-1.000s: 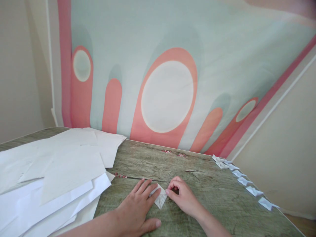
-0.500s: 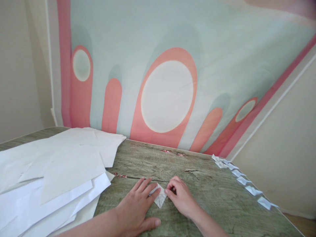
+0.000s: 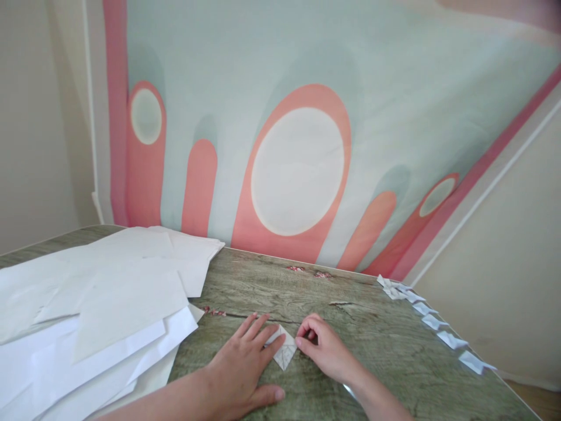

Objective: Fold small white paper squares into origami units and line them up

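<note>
A small folded white paper (image 3: pixel 284 352) with crease lines lies on the wood-patterned table (image 3: pixel 263 275), near its front middle. My left hand (image 3: pixel 245 362) lies flat with its fingers spread, the index fingertip resting on the paper's left part and hiding some of it. At the paper's right corner, my right hand (image 3: pixel 322 345) has its thumb and index finger pinched together on the tip.
Loose white sheets (image 3: pixel 131 292) overlap in a large pile on the left of the table. Several small folded papers (image 3: pixel 433 321) form a row along the right edge. A printed cloth (image 3: pixel 298 169) hangs behind the table.
My right hand has shifted very slightly to the right, still at the paper's corner. A small bright white edge now shows beside my right wrist. My left hand has hardly moved.
</note>
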`<state>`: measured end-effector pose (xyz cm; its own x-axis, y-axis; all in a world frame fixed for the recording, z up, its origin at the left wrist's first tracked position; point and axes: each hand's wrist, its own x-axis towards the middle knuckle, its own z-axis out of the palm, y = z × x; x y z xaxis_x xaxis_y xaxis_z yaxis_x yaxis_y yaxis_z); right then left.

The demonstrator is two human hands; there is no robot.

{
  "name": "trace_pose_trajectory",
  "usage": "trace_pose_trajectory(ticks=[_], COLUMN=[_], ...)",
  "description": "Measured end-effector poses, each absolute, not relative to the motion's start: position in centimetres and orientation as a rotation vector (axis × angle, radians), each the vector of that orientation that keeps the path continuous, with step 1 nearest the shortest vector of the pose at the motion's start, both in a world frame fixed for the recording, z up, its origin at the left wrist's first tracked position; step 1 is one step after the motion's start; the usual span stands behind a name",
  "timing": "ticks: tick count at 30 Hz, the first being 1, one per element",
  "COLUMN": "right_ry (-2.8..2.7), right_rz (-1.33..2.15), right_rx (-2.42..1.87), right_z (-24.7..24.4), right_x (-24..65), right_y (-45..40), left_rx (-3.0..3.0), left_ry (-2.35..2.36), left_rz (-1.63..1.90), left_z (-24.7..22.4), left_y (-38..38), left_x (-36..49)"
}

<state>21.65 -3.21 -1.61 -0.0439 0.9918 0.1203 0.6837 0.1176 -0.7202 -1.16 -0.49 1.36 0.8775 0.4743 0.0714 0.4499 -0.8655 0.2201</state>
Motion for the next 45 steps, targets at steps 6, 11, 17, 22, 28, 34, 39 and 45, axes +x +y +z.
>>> trace_pose_trajectory(ticks=[6,11,17,22,28,34,39,45], right_ry=[-1.818,-1.819,-1.824,-1.843,-2.095,-2.269,-2.351,-2.337], right_rz=[0.568,0.508,0.488,0.447,0.271,0.161,0.055,-0.082], right_rx=[-1.674,-1.708,-1.702,-1.569,-1.477,-1.509,-1.573,-1.555], right_z=[-1.7,-1.6,-1.7,-1.4,-0.4,-0.6,-0.9,-1.7], right_x=[21.3,21.0,21.2,20.7,19.2,19.4,19.3,19.1], right_y=[-3.3,-3.2,-3.3,-4.1,-5.1,-5.1,-5.1,-4.9], left_rx=[2.855,2.873,2.849,2.841,2.833,2.833,2.858,2.894], left_ry=[0.727,0.734,0.732,0.752,0.764,0.806,0.837,0.972], left_rz=[0.168,0.148,0.162,0.179,0.172,0.121,0.16,0.068], left_z=[1.6,1.9,1.8,0.9,1.1,1.8,1.5,1.5], left_y=[-0.5,-0.6,-0.6,-0.5,-0.5,-0.8,-1.1,-1.7], left_x=[-1.0,-0.8,-0.9,-1.1,-0.9,-0.7,-0.5,0.1])
